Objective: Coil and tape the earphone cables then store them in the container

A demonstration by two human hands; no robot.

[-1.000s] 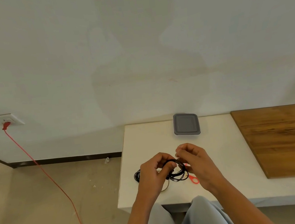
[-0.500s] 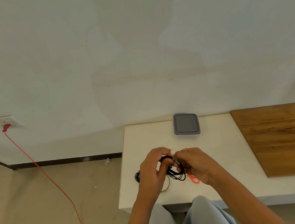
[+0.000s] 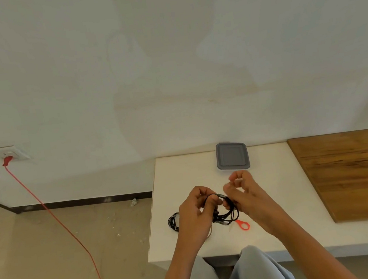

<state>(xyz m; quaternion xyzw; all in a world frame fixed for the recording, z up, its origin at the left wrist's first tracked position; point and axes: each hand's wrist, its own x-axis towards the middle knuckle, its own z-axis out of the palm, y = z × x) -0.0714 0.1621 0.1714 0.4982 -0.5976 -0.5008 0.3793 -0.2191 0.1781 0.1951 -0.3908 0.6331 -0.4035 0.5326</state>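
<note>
My left hand (image 3: 196,213) grips a coil of black earphone cable (image 3: 229,214) just above the white table (image 3: 273,188). My right hand (image 3: 246,192) pinches the top of the same coil with thumb and finger, the other fingers curled above it. Another bundle of black cable (image 3: 173,222) lies on the table left of my left hand, partly hidden by it. A grey lidded container (image 3: 232,156) sits shut at the table's back edge, beyond my hands. Red scissor handles (image 3: 243,225) poke out below the coil.
A wooden board (image 3: 352,173) covers the table's right part. A red power cord (image 3: 57,222) runs from a wall socket (image 3: 8,153) down across the floor on the left. My knees (image 3: 228,272) are under the table's front edge.
My right hand has lifted and shifted slightly toward the container, its fingers opening up above the coil. The left hand keeps its grip on the coil.
</note>
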